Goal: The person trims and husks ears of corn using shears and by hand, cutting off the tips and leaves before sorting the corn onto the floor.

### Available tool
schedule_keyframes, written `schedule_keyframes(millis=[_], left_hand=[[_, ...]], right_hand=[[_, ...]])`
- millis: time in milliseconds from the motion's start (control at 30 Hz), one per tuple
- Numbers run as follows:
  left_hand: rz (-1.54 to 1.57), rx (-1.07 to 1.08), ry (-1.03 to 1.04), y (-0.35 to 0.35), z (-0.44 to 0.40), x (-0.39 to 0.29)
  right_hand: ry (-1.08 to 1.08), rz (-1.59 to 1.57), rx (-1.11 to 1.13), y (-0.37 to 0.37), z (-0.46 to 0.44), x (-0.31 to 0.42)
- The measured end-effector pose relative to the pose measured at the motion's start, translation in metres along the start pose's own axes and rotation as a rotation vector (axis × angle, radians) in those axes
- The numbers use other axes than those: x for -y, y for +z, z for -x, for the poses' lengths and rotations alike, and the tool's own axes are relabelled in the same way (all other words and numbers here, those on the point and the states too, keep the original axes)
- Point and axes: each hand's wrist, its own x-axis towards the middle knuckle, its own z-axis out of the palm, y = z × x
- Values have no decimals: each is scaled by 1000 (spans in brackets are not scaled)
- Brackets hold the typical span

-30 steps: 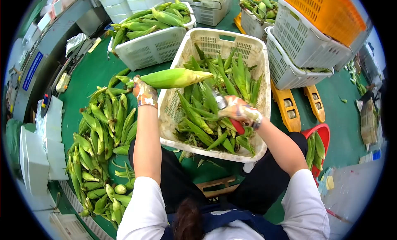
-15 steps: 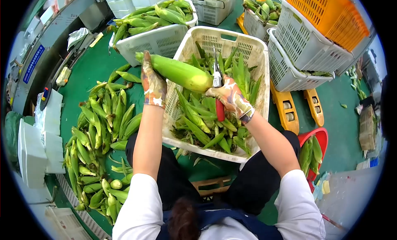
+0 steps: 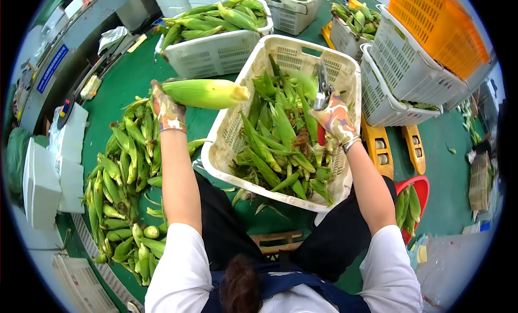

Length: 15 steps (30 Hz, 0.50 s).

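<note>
My left hand [image 3: 169, 110], in a camouflage-patterned glove, is wrapped round the leafy end of a green ear of corn [image 3: 205, 93]. The pale cut base of the ear points right, over the left rim of a white crate [image 3: 220, 145]. In my gloved right hand [image 3: 337, 121] is a pair of red-handled pruning shears [image 3: 322, 89], its metal blades pointing up above the crate. A blurred green scrap of husk [image 3: 306, 85] shows just left of the blades. Loose green husks [image 3: 270, 140] fill much of the crate between my knees.
A pile of corn ears [image 3: 127, 178] lies on the green floor at left. Behind stands a white crate of corn [image 3: 216, 54]. Stacked crates [image 3: 413, 54] and a yellow pallet jack [image 3: 379, 151] are at right, with a red tub [image 3: 422, 191] nearer me.
My left hand has carried the ear left, away from the shears. My right hand has moved right with the shears, and a green scrap now blurs beside the blades.
</note>
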Motion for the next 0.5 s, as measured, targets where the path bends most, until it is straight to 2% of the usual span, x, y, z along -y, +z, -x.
schedule_keyframes(millis=[33, 100, 133, 167, 233, 300, 333, 367, 433, 500], left_hand=[[2, -20, -27, 3, 7, -3], [-88, 40, -47, 0, 9, 3], [-101, 70, -57, -2, 11, 9], [-99, 66, -38, -5, 7, 19], [-145, 36, -127, -2, 15, 29], [-193, 28, -120, -1, 21, 38], [-209, 6, -128, -3, 17, 43], [-225, -11, -140, 2, 20, 45], [-225, -74, -136, 12, 27, 54], [-231, -63, -125, 17, 31, 63]], right_hand=[[62, 31, 89, 2, -4, -1], [-227, 107, -341, 14, 11, 18], [-125, 2, -194, 18, 14, 31], [-115, -109, -58, 13, 20, 50], [-181, -278, 120, 10, 29, 79], [-352, -339, 114, 17, 41, 98], [-391, -263, 89, 25, 43, 99], [-513, -382, 17, 29, 43, 100], [-453, -244, 35, 36, 48, 95], [-494, -64, 49, 36, 54, 91]])
